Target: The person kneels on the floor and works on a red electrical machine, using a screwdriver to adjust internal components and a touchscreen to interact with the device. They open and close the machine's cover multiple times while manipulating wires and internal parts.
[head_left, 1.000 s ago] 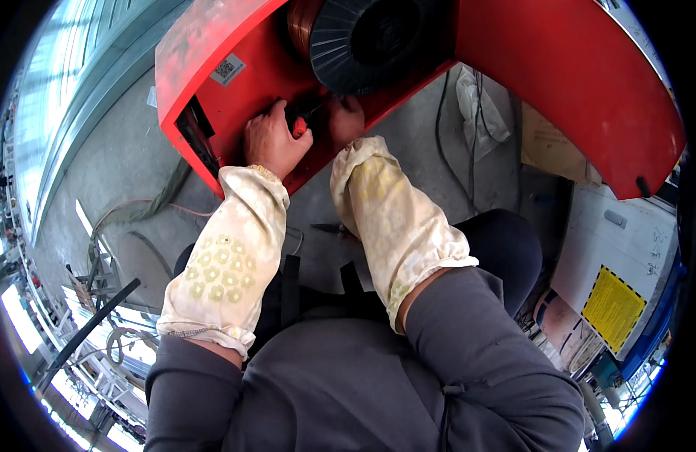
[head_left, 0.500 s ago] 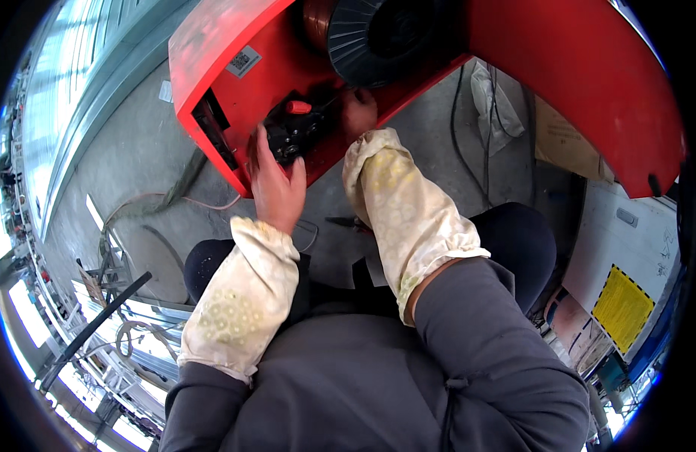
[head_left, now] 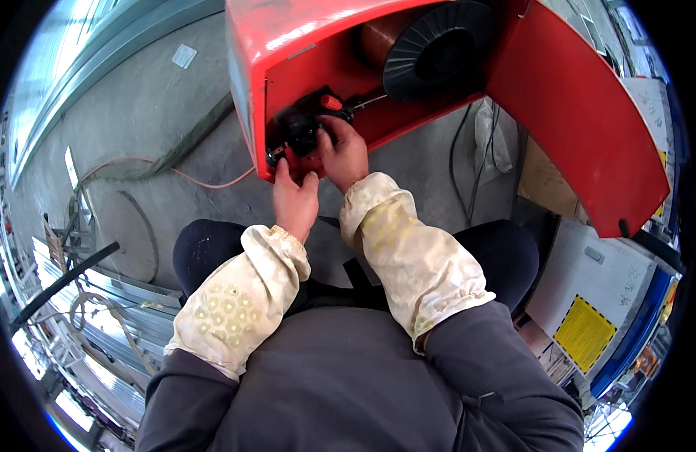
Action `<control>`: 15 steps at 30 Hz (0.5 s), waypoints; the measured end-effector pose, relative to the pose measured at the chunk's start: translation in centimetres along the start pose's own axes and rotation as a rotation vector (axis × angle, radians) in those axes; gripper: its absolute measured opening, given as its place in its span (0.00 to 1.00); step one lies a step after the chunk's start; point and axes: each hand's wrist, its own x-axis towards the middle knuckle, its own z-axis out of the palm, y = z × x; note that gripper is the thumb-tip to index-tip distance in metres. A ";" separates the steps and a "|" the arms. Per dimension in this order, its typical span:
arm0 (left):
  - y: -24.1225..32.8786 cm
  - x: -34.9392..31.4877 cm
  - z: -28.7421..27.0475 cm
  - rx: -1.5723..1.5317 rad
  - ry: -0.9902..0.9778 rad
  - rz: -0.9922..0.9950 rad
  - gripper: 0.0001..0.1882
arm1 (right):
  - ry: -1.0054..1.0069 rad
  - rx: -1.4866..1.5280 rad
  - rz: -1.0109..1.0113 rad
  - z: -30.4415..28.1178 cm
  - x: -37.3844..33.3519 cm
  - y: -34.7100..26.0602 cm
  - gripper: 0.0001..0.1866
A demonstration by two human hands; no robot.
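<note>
A red wire-feeder cabinet (head_left: 246,75) stands open in front of me. Inside it sits a black wire-drive unit (head_left: 299,128) with a red knob (head_left: 331,102). A thin metal guide runs from the unit toward a black spool (head_left: 438,53) wound with copper-coloured wire (head_left: 382,41). My right hand (head_left: 343,157) has its thumb and fingers curled closed at the drive unit's near side; what they grip is hidden. My left hand (head_left: 295,203) reaches the cabinet's lower left corner. Its fingertips touch near a small black fitting (head_left: 276,154), thumb held apart. Pale patterned sleeve covers (head_left: 235,309) wrap both forearms.
The red door (head_left: 581,128) swings out at the right. Black cables (head_left: 459,169), a clear plastic bag (head_left: 491,139) and a cardboard box (head_left: 547,177) lie beneath it. A pinkish hose (head_left: 212,185) leads left from the cabinet. A white box (head_left: 589,279) with a yellow label stands at right.
My right hand has moved from beneath the spool leftward to the drive unit. My left hand has dropped from beside the unit to the lower corner. The view has shifted, so the cabinet sits further right.
</note>
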 end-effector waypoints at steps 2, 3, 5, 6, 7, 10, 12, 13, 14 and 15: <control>-0.2 0.3 -0.2 0.040 0.023 -0.056 0.28 | -0.171 -0.163 -0.061 0.0 0.3 -1.5 0.21; 0.5 0.1 0.0 0.004 0.015 -0.086 0.27 | -0.254 -0.242 -0.087 -0.1 0.3 -2.0 0.24; 0.5 0.5 0.1 -0.079 0.012 -0.111 0.26 | -0.469 -0.405 -0.074 -0.4 1.1 -2.8 0.25; 0.4 0.8 0.1 -0.122 0.014 -0.107 0.26 | -0.587 -0.506 -0.091 -0.5 1.4 -4.0 0.25; 0.4 1.1 0.1 -0.164 0.016 -0.102 0.26 | -0.704 -0.606 -0.109 -0.6 1.7 -4.6 0.25; 1.4 1.4 -0.1 -0.336 -0.036 -0.104 0.25 | -0.807 -0.720 -0.117 -1.2 2.9 -5.0 0.28; 1.2 1.5 -0.1 -0.385 -0.053 -0.078 0.25 | -0.833 -0.706 -0.096 -1.0 3.1 -5.3 0.30; 0.8 1.6 -0.1 -0.365 -0.048 -0.058 0.25 | -0.836 -0.698 -0.063 -0.9 3.3 -5.3 0.29; 0.5 1.7 -0.1 -0.345 -0.042 -0.039 0.24 | -0.840 -0.689 -0.030 -0.8 3.5 -5.4 0.29; 0.6 1.7 -0.1 -0.259 -0.027 -0.047 0.24 | -0.844 -0.683 0.011 -0.8 3.6 -5.7 0.28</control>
